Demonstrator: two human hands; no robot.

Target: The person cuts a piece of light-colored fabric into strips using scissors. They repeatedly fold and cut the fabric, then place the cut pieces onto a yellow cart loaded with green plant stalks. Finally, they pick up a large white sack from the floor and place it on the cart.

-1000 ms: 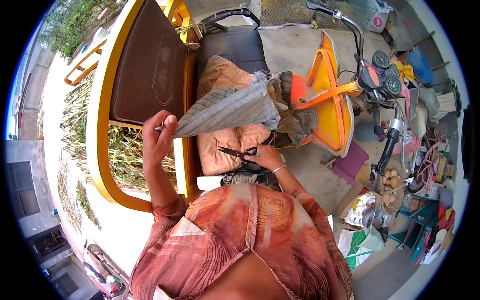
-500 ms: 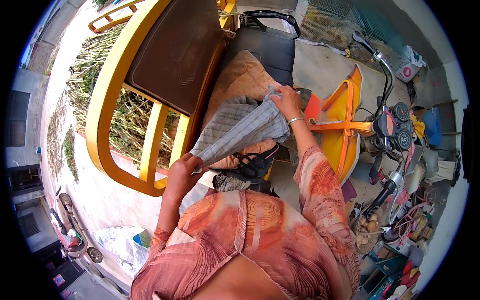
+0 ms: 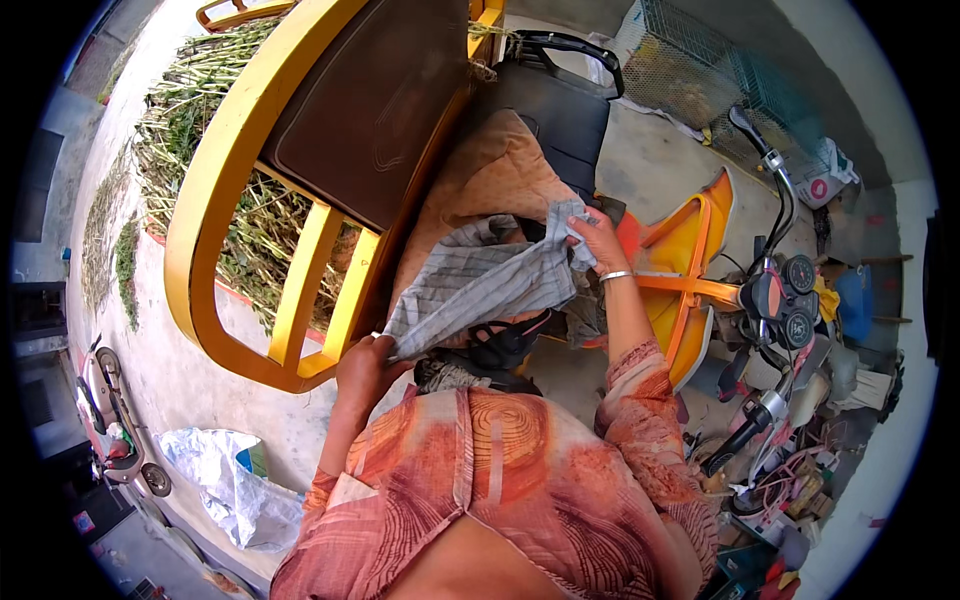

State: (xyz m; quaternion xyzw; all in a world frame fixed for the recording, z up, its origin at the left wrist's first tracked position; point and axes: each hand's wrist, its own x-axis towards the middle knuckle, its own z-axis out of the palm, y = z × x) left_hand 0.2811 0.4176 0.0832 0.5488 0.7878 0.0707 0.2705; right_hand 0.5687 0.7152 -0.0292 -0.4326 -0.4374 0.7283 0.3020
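A grey striped cloth (image 3: 490,275) hangs stretched between my two hands. My left hand (image 3: 368,368) pinches its lower left corner, close to the yellow frame post. Bunched in the closed fingers of my right hand (image 3: 600,243) is the other end of the cloth, and a bracelet circles that wrist. Under the cloth, an orange-brown patterned cushion (image 3: 500,170) lies against the black seat (image 3: 565,110) of a three-wheeled vehicle. Something black with straps (image 3: 505,343) sits below the cloth, partly covered by it.
At left rises the vehicle's yellow frame (image 3: 190,240) with a brown backrest panel (image 3: 370,110); cut plant stalks (image 3: 190,120) lie beyond. Handlebars (image 3: 775,270) and an orange-yellow front guard (image 3: 690,270) stand at right. Wire cages (image 3: 690,65) line the back wall. A scooter (image 3: 120,420) stands far left.
Both hands still hold the cloth, which now hangs looser and more crumpled. My right hand has shifted slightly right and down. The whole view has turned a little.
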